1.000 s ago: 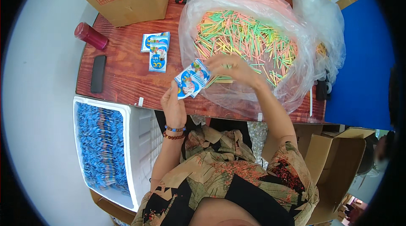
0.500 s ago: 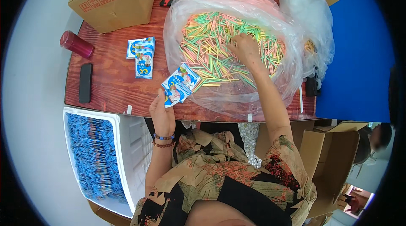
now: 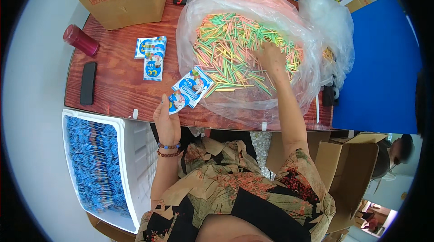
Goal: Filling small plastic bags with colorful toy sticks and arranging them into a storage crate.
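My left hand (image 3: 166,122) is closed on a small blue-and-white packet (image 3: 177,102), near the table's front edge. A second packet of the same kind (image 3: 194,86) overlaps its upper end, by the edge of a clear plastic bag. My right hand (image 3: 272,59) reaches into the open plastic bag (image 3: 239,104), over a heap of thin pink, green and yellow sticks (image 3: 226,52). Its fingers are curled down among the sticks; what lies between them is hidden. Two or more similar packets (image 3: 153,63) lie overlapped on the table further left.
A cardboard box (image 3: 122,0), red cup (image 3: 81,40) and black phone (image 3: 88,83) occupy the table's left side. Below stands a white foam box (image 3: 124,160) packed with blue packets. A blue panel (image 3: 379,70) and an open carton (image 3: 348,174) are at right; another person (image 3: 400,149) is beyond.
My right hand has shifted right and slightly nearer over the sticks. My left hand keeps its packet, with only a slight shift; the whole view has moved a little.
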The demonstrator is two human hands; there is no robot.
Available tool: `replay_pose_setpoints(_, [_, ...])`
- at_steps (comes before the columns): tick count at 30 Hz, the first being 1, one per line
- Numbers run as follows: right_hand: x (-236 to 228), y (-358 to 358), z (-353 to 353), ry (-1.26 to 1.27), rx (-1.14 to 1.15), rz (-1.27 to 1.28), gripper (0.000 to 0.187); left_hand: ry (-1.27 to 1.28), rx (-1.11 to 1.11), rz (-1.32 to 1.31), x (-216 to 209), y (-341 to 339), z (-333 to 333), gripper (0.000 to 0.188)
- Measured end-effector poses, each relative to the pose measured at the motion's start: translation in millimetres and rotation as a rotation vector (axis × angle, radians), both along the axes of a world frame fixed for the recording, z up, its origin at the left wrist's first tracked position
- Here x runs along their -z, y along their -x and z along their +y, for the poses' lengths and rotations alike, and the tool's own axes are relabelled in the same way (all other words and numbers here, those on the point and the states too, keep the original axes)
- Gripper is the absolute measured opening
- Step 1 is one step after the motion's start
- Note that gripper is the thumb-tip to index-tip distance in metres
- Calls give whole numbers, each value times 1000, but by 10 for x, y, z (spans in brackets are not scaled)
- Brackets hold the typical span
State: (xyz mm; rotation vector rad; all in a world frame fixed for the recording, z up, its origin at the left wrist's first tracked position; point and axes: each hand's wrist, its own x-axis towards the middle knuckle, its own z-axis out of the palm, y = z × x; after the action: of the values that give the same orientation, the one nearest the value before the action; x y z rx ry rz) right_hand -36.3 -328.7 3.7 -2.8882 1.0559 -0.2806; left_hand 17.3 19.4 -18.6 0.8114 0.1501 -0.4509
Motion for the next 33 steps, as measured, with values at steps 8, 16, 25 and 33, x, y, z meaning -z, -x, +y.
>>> replay_pose_setpoints(8, [154,-24,-46,-184,4,-52,30,5,-3,8,7,17,-27,24])
replay_pose_setpoints(16, [138,-143,268,-167,-232,-163,30,2,11,18,21,3,4,25])
replay_pose_setpoints(25, [-49,-362,361,-21,-185,209,37,-7,-9,41,-46,7,-33,26])
replay_pose_setpoints(33, [106,-400,336,67,-308,238,34,-12,-17,44,-73,21,-29,25])
